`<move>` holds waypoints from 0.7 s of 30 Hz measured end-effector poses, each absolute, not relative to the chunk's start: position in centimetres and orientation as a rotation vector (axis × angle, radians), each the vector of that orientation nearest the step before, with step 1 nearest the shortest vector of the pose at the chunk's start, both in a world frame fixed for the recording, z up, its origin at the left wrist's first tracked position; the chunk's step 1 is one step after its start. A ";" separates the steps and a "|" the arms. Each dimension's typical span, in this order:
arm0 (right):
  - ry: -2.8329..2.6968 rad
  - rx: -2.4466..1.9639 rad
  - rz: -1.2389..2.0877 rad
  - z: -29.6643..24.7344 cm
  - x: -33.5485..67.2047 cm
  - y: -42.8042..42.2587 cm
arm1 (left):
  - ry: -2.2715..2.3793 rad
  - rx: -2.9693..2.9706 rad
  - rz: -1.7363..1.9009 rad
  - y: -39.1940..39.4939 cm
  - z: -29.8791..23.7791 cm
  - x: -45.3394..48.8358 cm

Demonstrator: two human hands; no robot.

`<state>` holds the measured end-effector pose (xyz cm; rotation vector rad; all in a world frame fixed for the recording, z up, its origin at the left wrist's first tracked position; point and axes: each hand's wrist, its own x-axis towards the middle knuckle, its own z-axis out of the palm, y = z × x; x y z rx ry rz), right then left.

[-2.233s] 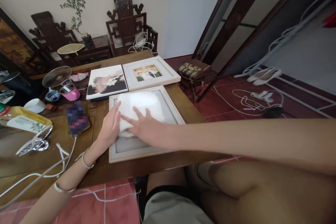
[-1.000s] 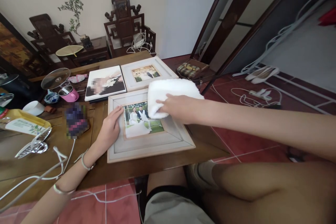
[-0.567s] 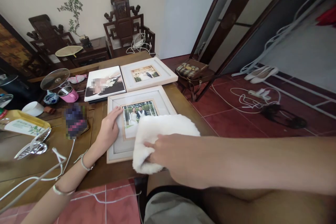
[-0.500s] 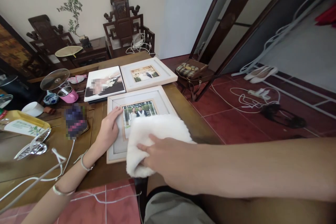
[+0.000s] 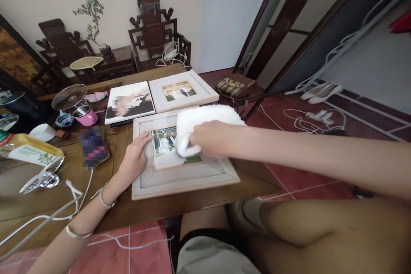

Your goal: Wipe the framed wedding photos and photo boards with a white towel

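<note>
A pale wooden picture frame (image 5: 180, 184) lies flat on the table, holding a photo of a couple outdoors. My left hand (image 5: 136, 157) rests on its left border, fingers stretched out along the edge. Bunched in my right hand (image 5: 212, 139) is a white fluffy cloth (image 5: 207, 117), which covers the upper right part of the frame and some of the photo. The fingers of that hand are curled into the cloth and partly hidden.
Behind lie another framed photo (image 5: 205, 90) and a dark-edged photo panel (image 5: 128, 109). On the left are an oil bottle (image 5: 35, 150), a clear hair claw (image 5: 43, 177), a pink mug (image 5: 85, 114), a phone (image 5: 93, 147) and cables. A wooden chair (image 5: 276, 30) holding a plaid bag (image 5: 233, 87) stands right.
My right hand has moved the cloth away from me, from the frame's near side to its upper right, uncovering the lower border. My left hand stays on the left border.
</note>
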<state>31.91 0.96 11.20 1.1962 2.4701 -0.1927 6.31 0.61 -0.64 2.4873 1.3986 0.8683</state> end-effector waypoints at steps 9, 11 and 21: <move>2.502 1.201 0.255 6.7 32.4 4.3 | 1.370 2.410 0.907 1.0 -1.0 6.2; 2.460 1.203 0.141 7.8 31.4 2.9 | 1.376 2.421 0.910 1.0 -0.8 6.1; 2.399 0.770 -0.526 14.0 29.4 -5.1 | 1.394 2.473 0.877 1.1 -0.3 6.4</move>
